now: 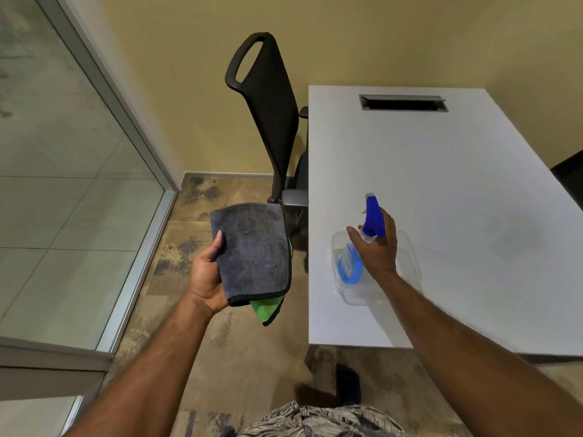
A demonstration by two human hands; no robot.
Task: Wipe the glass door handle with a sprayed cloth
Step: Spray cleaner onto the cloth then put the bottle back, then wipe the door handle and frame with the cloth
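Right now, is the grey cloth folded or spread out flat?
Folded. The grey cloth lies doubled over the left hand, and a green inner layer pokes out below its bottom edge.

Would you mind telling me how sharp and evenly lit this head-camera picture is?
Head view: wide-angle bending bows the glass door frame; the cloth and spray bottle are sharp; soft warm light, mild sheen on the white table, dark shadow beneath its near edge.

Folded grey cloth (pixel 252 252) with green underside, held flat above carpet, possibly damp patches
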